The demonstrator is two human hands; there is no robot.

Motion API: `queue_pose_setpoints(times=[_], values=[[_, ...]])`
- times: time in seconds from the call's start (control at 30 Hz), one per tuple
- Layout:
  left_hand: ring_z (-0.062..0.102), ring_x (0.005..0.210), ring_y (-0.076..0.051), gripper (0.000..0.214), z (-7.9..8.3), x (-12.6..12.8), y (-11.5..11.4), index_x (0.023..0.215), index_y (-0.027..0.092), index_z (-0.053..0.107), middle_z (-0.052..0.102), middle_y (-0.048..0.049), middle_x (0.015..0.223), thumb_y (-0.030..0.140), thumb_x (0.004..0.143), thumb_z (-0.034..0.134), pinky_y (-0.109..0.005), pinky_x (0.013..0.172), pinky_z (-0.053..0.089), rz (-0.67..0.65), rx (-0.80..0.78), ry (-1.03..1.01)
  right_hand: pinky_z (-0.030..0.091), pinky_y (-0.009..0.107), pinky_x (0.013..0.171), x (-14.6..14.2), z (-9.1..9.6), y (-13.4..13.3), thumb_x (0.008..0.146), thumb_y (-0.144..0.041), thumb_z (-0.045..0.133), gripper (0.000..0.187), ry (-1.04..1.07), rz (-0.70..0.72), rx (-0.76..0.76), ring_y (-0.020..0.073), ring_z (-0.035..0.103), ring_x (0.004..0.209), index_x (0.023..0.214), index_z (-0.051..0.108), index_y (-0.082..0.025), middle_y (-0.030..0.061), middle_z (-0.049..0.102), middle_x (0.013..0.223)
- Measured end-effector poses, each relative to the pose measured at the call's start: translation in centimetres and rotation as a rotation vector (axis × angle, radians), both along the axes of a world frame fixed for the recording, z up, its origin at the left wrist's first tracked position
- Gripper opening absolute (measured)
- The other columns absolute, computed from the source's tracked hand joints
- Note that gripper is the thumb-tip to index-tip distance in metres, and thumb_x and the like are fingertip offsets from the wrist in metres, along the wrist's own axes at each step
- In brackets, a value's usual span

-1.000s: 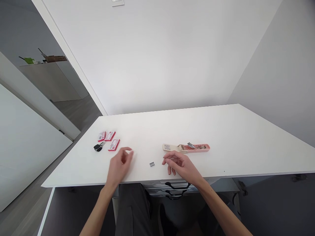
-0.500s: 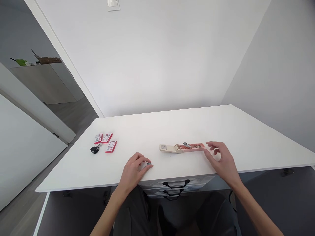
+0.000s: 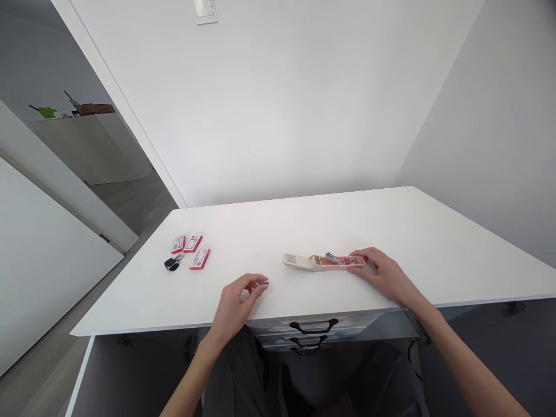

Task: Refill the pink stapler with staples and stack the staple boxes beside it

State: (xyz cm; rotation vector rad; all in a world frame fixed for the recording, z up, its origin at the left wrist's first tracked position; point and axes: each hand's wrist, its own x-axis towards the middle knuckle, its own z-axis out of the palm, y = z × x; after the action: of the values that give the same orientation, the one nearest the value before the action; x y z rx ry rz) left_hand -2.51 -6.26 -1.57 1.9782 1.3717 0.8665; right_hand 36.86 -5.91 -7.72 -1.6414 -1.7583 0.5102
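My left hand [image 3: 238,301] hovers by the front of the desk, thumb and fingers pinching a small grey piece [image 3: 266,282]; its exact kind is too small to tell. To the right lies a long, narrow pink-and-cream case [image 3: 304,262], its cream lid folded out to the left. Inside the pink part are compartments with small metal bits, and a silvery metal piece [image 3: 332,258] sticks up from them at a tilt. My right hand [image 3: 382,277] grips the case's right end, thumb in front and fingers behind.
On the left of the white desk [image 3: 260,231] lie three small red-and-white boxes [image 3: 200,259] and a small black-and-metal item [image 3: 173,263]. Black drawer handles [image 3: 313,326] jut out below the front edge. A wall stands behind the desk.
My right hand has moved left and closed around the right end of the case. My left hand keeps its pinch, with the grey piece slightly raised. The view has shifted slightly.
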Motion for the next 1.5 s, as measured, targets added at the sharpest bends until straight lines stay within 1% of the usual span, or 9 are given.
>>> queue_pose_setpoints(times=[0.23,0.47,0.63,0.77,0.87,0.97,1.1,1.3,1.5], values=[[0.063,0.073,-0.015,0.028,0.1,0.7,0.2,0.110,0.024,0.068,0.074,-0.0009,0.087,0.046,0.100,0.053,-0.029,0.079,0.052,0.016,-0.116,-0.172,0.053,0.037,0.077,-0.9,1.0,-0.6,0.090,-0.064,0.064,0.042,0.193,-0.025,-0.074,0.0254,0.067,0.093,0.117,0.066,-0.033,0.0029,0.074,0.117],[0.062,0.074,-0.015,0.030,0.2,0.8,0.3,0.111,0.023,0.069,0.073,-0.0027,0.090,0.047,0.097,0.056,-0.030,0.079,0.053,0.043,-0.156,-0.234,0.055,0.038,0.086,-2.9,2.1,-0.6,0.090,-0.059,0.068,0.042,0.489,0.039,-0.051,0.0285,0.067,0.115,0.119,0.063,-0.031,0.0056,0.072,0.128],[0.067,0.080,-0.017,0.032,0.0,0.8,0.4,0.111,0.024,0.072,0.073,-0.0033,0.093,0.047,0.091,0.065,-0.032,0.082,0.055,0.070,-0.155,-0.223,0.056,0.042,0.090,-4.1,2.4,-0.4,0.090,-0.058,0.069,0.044,0.549,0.068,-0.048,0.0289,0.067,0.113,0.121,0.062,-0.028,0.0085,0.071,0.129],[0.067,0.078,-0.017,0.032,-0.2,1.2,0.6,0.111,0.023,0.073,0.075,-0.0037,0.092,0.048,0.093,0.063,-0.033,0.080,0.058,0.042,-0.149,-0.252,0.057,0.045,0.092,-4.7,2.5,-0.3,0.091,-0.057,0.068,0.044,0.564,0.098,-0.041,0.0287,0.069,0.109,0.122,0.062,-0.027,0.0095,0.072,0.127],[0.068,0.080,-0.018,0.030,-0.1,1.9,0.9,0.110,0.024,0.073,0.075,-0.0034,0.093,0.048,0.095,0.062,-0.034,0.082,0.058,0.037,-0.096,-0.236,0.058,0.046,0.092,-5.5,2.7,-0.3,0.091,-0.058,0.067,0.045,0.562,0.125,-0.029,0.0295,0.070,0.109,0.122,0.062,-0.026,0.0099,0.073,0.125],[0.068,0.090,-0.018,0.025,0.4,2.9,1.2,0.108,0.026,0.074,0.074,-0.0041,0.107,0.044,0.097,0.061,-0.034,0.087,0.056,0.024,0.039,-0.196,0.059,0.046,0.091,-6.5,2.9,-0.4,0.092,-0.056,0.067,0.042,0.563,0.154,0.000,0.0293,0.069,0.111,0.122,0.062,-0.027,0.0088,0.073,0.125],[0.066,0.101,-0.020,0.020,1.2,4.5,2.0,0.107,0.026,0.073,0.071,-0.0049,0.115,0.038,0.099,0.059,-0.035,0.092,0.054,-0.062,0.198,-0.129,0.061,0.046,0.088,-7.6,2.7,-0.5,0.093,-0.054,0.066,0.039,0.536,0.186,0.026,0.0281,0.071,0.106,0.121,0.063,-0.028,0.0075,0.074,0.123],[0.065,0.110,-0.022,0.021,1.3,6.6,3.3,0.112,0.026,0.070,0.072,-0.0053,0.115,0.036,0.104,0.054,-0.037,0.096,0.053,-0.229,0.253,0.013,0.060,0.042,0.085,-7.6,2.5,-0.5,0.094,-0.053,0.066,0.036,0.513,0.196,0.029,0.0274,0.072,0.106,0.120,0.062,-0.028,0.0070,0.074,0.121],[0.066,0.107,-0.023,0.021,1.1,8.1,4.1,0.111,0.026,0.069,0.073,-0.0052,0.115,0.035,0.104,0.051,-0.038,0.094,0.052,-0.238,0.298,0.126,0.059,0.041,0.084,-7.5,2.8,-0.5,0.094,-0.051,0.064,0.034,0.510,0.213,0.032,0.0269,0.071,0.107,0.120,0.062,-0.029,0.0062,0.074,0.123]])
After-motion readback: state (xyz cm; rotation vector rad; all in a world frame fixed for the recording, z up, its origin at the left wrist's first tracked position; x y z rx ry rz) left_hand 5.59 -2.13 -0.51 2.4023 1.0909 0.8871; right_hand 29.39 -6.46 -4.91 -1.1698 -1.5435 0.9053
